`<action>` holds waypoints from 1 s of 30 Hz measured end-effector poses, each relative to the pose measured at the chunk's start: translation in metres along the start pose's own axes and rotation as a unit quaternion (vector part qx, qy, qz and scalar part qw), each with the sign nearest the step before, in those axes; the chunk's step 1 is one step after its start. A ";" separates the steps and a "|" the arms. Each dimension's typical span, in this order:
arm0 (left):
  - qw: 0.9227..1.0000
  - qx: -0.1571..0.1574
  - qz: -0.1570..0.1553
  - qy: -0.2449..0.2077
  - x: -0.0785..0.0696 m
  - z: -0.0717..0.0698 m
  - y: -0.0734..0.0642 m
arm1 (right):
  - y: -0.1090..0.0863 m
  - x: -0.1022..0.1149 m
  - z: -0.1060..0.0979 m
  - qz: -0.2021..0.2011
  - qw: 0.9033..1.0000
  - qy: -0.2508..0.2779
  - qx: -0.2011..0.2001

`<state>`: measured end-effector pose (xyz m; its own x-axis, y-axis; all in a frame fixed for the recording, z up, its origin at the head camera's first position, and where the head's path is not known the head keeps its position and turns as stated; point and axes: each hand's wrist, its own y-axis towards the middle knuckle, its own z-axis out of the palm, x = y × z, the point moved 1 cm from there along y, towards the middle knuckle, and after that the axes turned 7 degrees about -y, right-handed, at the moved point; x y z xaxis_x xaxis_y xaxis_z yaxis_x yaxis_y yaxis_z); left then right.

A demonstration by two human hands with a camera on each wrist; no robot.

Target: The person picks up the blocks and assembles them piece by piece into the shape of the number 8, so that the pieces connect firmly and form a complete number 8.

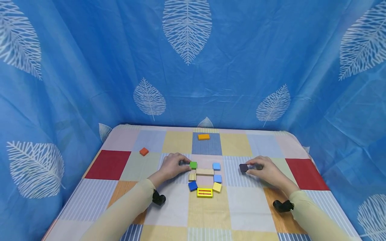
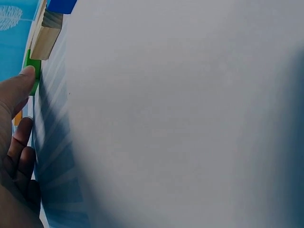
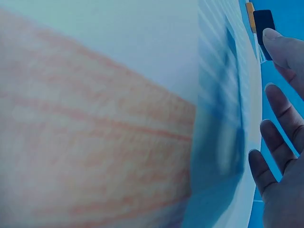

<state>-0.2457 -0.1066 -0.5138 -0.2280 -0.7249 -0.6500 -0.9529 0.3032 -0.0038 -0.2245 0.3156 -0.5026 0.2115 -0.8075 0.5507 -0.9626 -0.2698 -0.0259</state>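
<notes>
My left hand (image 1: 173, 165) pinches a green block (image 1: 193, 165) at the upper left of a ring of blocks; its thumb lies on the green block (image 2: 35, 85) in the left wrist view. Out to the right, my right hand (image 1: 265, 170) holds a dark block (image 1: 243, 168) between thumb and finger, over the striped patch. The ring has a long plain wooden block (image 1: 205, 172), a small wooden block (image 1: 192, 177), a dark blue block (image 1: 192, 186), a yellow block with red stripes (image 1: 204, 192), a plain yellow block (image 1: 217, 187) and two light blue blocks (image 1: 216, 166).
An orange block (image 1: 203, 137) lies near the table's far edge. A red-orange block (image 1: 144, 151) sits at the far left. The patchwork cloth (image 1: 211, 214) covers the table, and blue leaf-print curtains (image 1: 235, 67) hang behind and at both sides.
</notes>
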 end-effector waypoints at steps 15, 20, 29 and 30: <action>1.000 0.002 0.000 0.003 0.001 0.000 0.000 | 0.027 0.016 0.010 -0.015 1.000 0.018 0.012; 1.000 0.000 -0.002 0.006 0.000 0.001 0.000 | 0.035 0.019 0.014 -0.017 0.999 0.022 0.016; 1.000 0.003 -0.006 0.007 0.000 0.000 0.000 | 0.051 0.028 0.020 -0.035 0.999 0.029 0.015; 1.000 0.003 -0.005 0.006 0.000 0.000 0.000 | 0.052 0.029 0.021 -0.038 0.999 0.031 0.015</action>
<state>-0.2456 -0.1063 -0.5140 -0.2206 -0.7349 -0.6412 -0.9541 0.2991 -0.0146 -0.2651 0.2668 -0.5054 0.2718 -0.7498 0.6032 -0.9383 -0.3456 -0.0069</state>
